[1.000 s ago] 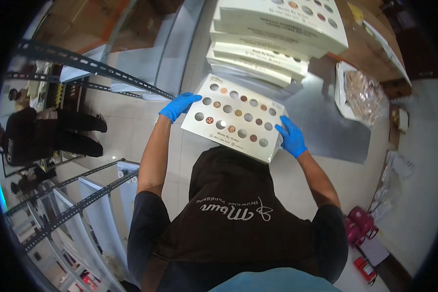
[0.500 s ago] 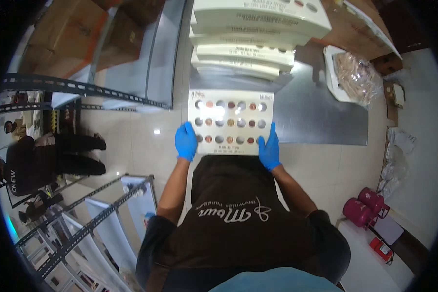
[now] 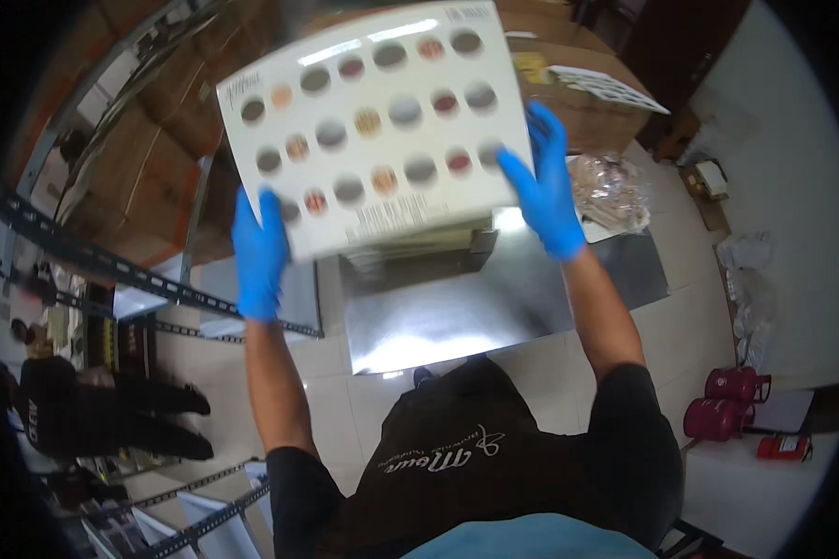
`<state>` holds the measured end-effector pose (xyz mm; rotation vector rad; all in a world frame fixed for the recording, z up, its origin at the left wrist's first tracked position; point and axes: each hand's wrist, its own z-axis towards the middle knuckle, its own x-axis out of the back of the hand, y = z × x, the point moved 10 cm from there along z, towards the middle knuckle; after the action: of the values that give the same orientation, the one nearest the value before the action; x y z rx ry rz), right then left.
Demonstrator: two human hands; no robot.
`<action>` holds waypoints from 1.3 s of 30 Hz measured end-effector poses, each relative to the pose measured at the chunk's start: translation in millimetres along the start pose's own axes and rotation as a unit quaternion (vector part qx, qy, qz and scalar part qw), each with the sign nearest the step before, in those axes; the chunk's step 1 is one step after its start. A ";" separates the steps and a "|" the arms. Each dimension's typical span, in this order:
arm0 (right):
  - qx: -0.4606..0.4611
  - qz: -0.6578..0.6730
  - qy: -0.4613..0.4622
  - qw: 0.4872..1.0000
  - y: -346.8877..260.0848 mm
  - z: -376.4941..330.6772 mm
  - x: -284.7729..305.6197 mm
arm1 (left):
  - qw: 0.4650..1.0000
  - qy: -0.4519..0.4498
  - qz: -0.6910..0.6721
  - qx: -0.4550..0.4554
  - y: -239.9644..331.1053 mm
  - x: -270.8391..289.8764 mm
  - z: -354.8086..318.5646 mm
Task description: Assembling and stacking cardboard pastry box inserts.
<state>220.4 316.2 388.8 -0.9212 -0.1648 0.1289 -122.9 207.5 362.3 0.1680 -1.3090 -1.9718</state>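
A flat white carton box (image 3: 375, 151) with rows of round holes and round coloured pictures is raised above the steel table (image 3: 457, 321). It is tilted, its right side higher in view than its left. My left hand (image 3: 259, 250), in a blue glove, grips its lower left corner with the thumb on the printed face. At the right edge my blue-gloved right hand (image 3: 548, 191) holds it too, thumb in front and fingers behind. Whatever stands on the table's far part is hidden behind the box.
A clear plastic bag (image 3: 611, 194) lies at the table's right. Beyond it, a white sheet with holes (image 3: 608, 87) rests on a brown carton (image 3: 573, 121). Metal shelving (image 3: 112, 265) with cartons runs along the left. Another person (image 3: 93, 410) stands farther left; pink gas cylinders (image 3: 720, 417) are at right.
Both hands have lifted the white box from the table's near edge, up and away from my body. It now looks larger and tilted. The stacked boxes behind it have become hidden.
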 end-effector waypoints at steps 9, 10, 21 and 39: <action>-0.090 -0.124 -0.091 0.984 127.3 66.0 46.7 | 0.977 0.034 0.209 0.034 -65.0 -44.4 109.7; -0.099 -0.124 -0.050 0.986 140.8 58.3 70.7 | 0.973 0.050 0.216 0.065 -69.6 -32.1 116.2; -0.321 -0.118 0.101 0.934 337.4 -111.4 352.5 | 0.973 0.071 0.215 0.038 -60.6 -132.4 -148.3; -0.352 -0.167 -0.147 0.909 481.0 121.9 -39.3 | 0.822 0.161 0.029 0.545 -108.0 -184.8 -454.2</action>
<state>138.6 692.1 73.0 -1.5772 -0.6796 -0.1256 173.3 12.3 7.0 0.9414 -1.9991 -0.8518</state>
